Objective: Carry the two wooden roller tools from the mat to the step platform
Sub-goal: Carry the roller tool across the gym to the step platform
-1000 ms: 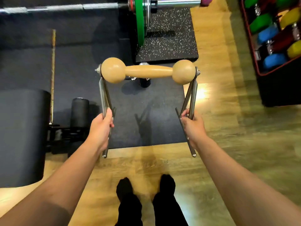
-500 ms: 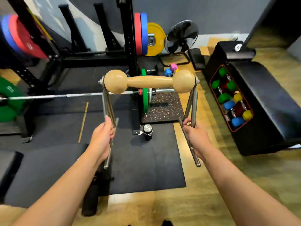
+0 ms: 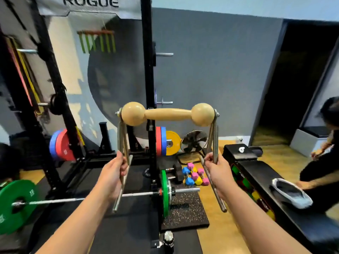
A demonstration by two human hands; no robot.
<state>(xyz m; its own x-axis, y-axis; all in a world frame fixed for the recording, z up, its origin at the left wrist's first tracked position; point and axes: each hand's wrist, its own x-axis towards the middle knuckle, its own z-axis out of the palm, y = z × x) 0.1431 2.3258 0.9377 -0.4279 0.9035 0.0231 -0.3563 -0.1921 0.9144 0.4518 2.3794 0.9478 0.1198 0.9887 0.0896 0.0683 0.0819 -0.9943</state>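
Note:
I hold one wooden roller tool (image 3: 167, 114) up at chest height in front of me: a pale wooden bar with a ball at each end, mounted between metal rod handles. My left hand (image 3: 112, 170) is closed around the left pair of rods. My right hand (image 3: 215, 165) grips the right pair. The rods stick out below both fists. A second roller tool and the step platform are not in view.
A black squat rack (image 3: 148, 74) stands straight ahead. A barbell with green plates (image 3: 165, 191) lies across the black floor mat (image 3: 137, 226). Small coloured dumbbells (image 3: 194, 176), a fan (image 3: 193, 142) and a black bench (image 3: 266, 180) lie right. A person (image 3: 324, 153) sits at far right.
My head has tilted up from the floor to the rack and wall. Both hands keep the same grip on the roller tool, which has risen with the view.

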